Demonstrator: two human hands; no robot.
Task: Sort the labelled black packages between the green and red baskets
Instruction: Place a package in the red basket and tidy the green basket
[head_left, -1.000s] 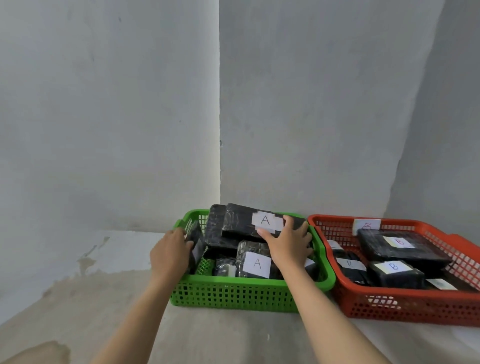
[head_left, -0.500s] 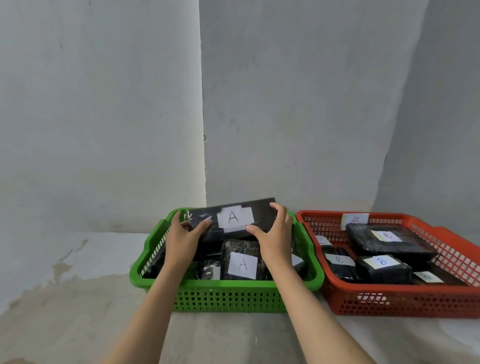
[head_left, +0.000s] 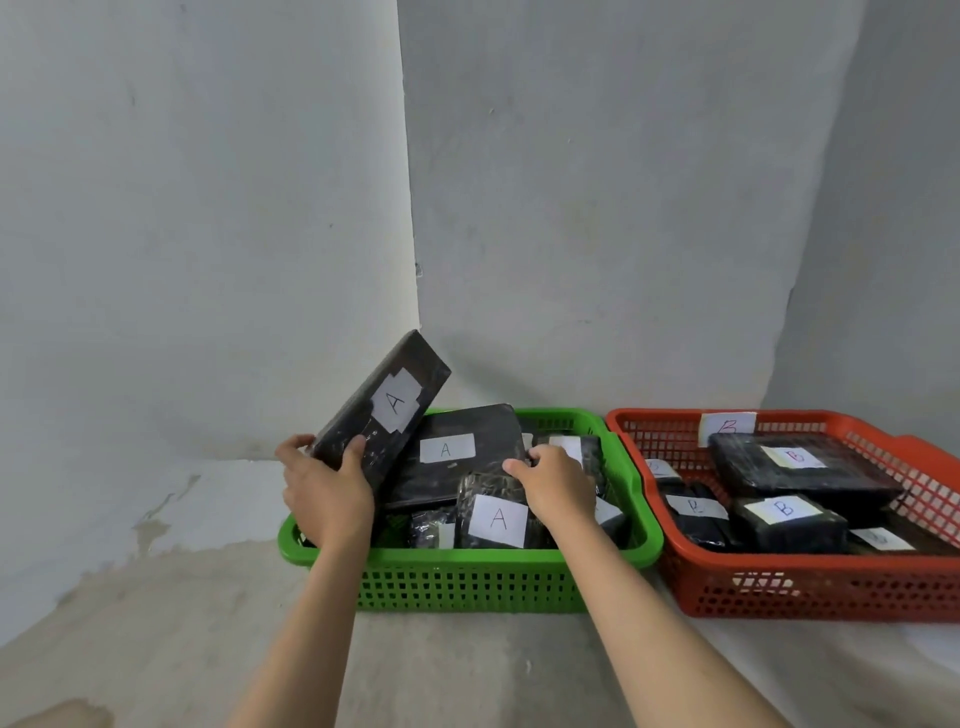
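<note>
green basket (head_left: 467, 582) holds A packages | red basket (head_left: 810, 592) holds B packages | flat package (head_left: 382, 410) tilted above green basket's left end | left hand (head_left: 327, 493) grips its lower end | right hand (head_left: 558, 483) fingers curled on package (head_left: 488, 512) in green basket | step: likely rearranging A pile | next: likely settle flat package back in green

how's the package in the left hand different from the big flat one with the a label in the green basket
The lifted package is gripped by the left hand and tilted steeply above the green basket; the big flat package lies nearly flat inside it. The lifted one's label sits slanted, the flat one's reads level. The right hand touches only the flat one's edge. Both are black-wrapped with white A labels.
</note>
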